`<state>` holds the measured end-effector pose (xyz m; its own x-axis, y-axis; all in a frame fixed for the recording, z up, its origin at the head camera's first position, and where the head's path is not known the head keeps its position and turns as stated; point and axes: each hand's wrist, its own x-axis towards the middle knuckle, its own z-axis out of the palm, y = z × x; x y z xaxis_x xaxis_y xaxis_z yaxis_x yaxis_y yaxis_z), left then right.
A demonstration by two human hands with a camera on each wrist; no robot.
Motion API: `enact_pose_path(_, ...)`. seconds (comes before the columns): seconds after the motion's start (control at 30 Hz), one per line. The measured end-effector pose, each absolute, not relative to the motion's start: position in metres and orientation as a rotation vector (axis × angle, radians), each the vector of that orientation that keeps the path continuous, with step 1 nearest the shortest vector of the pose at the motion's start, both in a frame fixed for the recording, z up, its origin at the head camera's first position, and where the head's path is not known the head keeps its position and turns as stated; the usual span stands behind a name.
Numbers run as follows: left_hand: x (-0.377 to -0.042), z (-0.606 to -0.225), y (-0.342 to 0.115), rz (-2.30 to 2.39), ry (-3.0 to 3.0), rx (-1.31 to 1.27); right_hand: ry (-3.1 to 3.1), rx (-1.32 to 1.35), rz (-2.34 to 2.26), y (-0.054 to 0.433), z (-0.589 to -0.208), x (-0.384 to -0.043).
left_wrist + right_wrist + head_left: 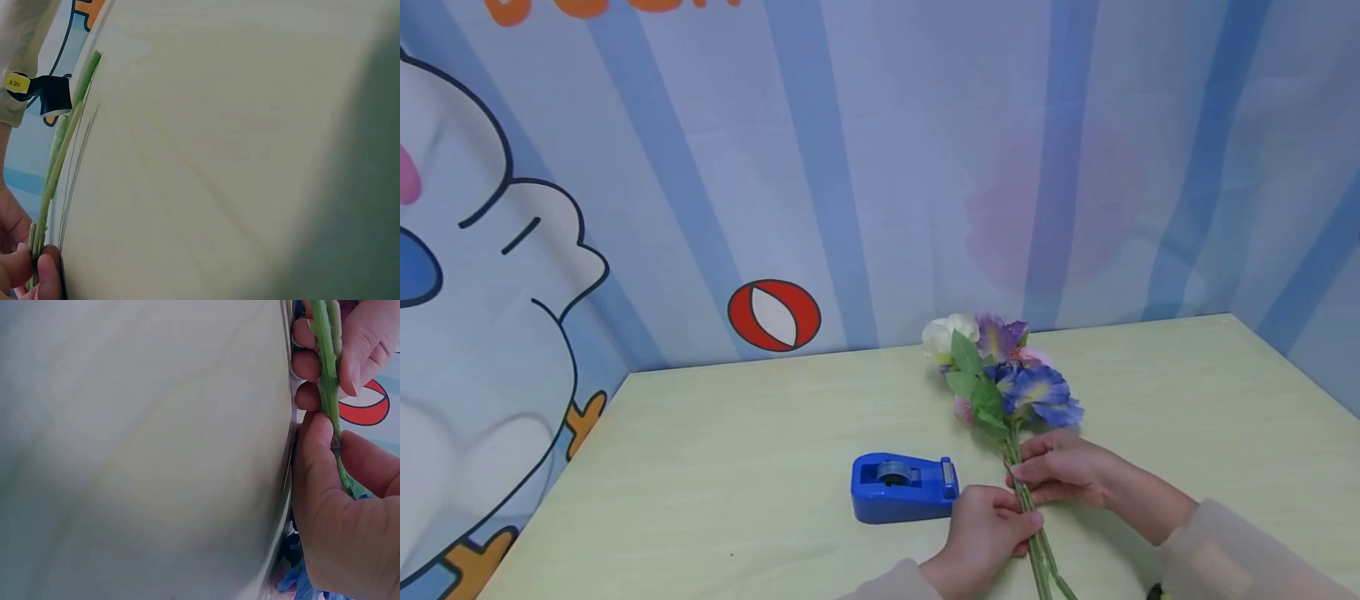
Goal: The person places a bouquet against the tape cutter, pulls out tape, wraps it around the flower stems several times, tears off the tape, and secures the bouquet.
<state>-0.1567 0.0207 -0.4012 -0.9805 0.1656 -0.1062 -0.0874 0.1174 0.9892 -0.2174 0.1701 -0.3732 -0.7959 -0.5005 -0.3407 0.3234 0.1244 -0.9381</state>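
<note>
A bunch of flowers [1037, 393], blue, purple, white and pink with green leaves, lies slantwise with its heads toward the back of the table. My right hand [1075, 468] pinches the stems just below the leaves. Lower down, my left hand [983, 530] holds the same stems [1039, 560] between thumb and fingers. The right wrist view shows thumb and fingertips of the right hand [347, 500] on the green stem, close to the left hand [372, 344]. Cut stem ends [95, 57] stick out past the left hand's fingers [50, 278] in the left wrist view.
A blue tape dispenser [898, 504] with a roll of tape stands left of the stems, close to the left hand. The pale table [737, 467] meets a striped blue backdrop [910, 208] with cartoon prints. Part of a dark object [1156, 592] shows by the right sleeve.
</note>
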Motion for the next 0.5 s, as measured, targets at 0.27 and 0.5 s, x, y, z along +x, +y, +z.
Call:
enact_pose_path(0.27, -0.1576, -0.3960, 0.0134, 1.944, 2.217, 0.090, 1.815, -0.140, -1.753, 0.1673, -0.3732, -0.2157)
enact_pose_path(0.5, -0.1565, -0.3943, 0.0120, 1.998, 2.193, 0.030, 1.752, -0.170, -1.790, 0.1686, -0.3774, -0.2162)
